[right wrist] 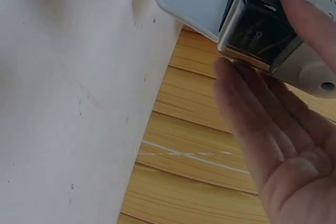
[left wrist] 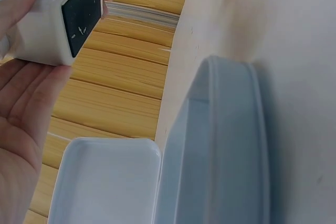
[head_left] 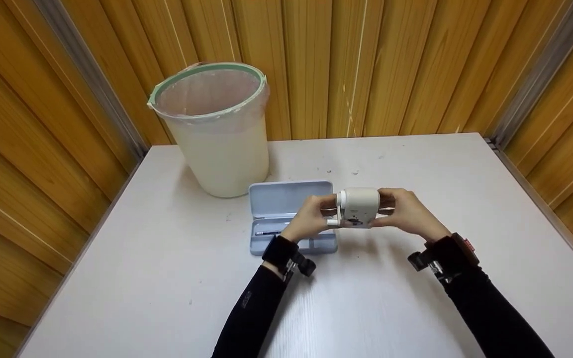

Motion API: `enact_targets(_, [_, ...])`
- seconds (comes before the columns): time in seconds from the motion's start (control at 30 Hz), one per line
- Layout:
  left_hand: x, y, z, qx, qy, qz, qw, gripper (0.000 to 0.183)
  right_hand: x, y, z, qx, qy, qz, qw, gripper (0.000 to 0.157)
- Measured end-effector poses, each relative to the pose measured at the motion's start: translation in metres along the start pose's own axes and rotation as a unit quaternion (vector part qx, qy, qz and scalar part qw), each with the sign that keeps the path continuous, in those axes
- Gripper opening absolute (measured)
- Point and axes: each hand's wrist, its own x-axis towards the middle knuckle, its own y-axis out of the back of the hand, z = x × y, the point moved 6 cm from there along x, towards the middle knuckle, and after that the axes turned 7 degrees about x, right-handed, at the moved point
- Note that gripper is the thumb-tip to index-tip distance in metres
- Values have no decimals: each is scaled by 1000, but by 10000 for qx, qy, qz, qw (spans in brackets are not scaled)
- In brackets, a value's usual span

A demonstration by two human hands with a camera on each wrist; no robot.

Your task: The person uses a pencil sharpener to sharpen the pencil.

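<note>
A white crank pencil sharpener (head_left: 361, 208) with a small printed picture is held up above the table between both hands. My left hand (head_left: 310, 217) grips it on the crank side, thumb on top and fingers beneath in the left wrist view. From the other side my right hand (head_left: 411, 214) holds it, with the thumb on the printed face and the fingers under the body. The dark see-through shavings drawer (right wrist: 260, 27) faces the right wrist camera. Below my left hand lies an open light-blue pencil case (head_left: 291, 196), with a pencil (head_left: 265, 232) in one compartment.
A cream bin (head_left: 222, 154) with a green rim and a plastic liner stands at the back left of the white table (head_left: 157, 278). Wood-look panel walls (head_left: 336, 64) rise behind the table and along both sides.
</note>
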Motion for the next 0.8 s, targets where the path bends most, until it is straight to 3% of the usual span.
enact_targets(0.33, [-1, 3, 3, 34, -230, 3, 9997, 52, 0, -4, 10, 760, -103, -89, 9970, 61])
enact_targets(0.8, [2, 7, 10, 208, -228, 141, 9994, 48, -4, 3, 3, 1093, -54, 68, 9940, 59])
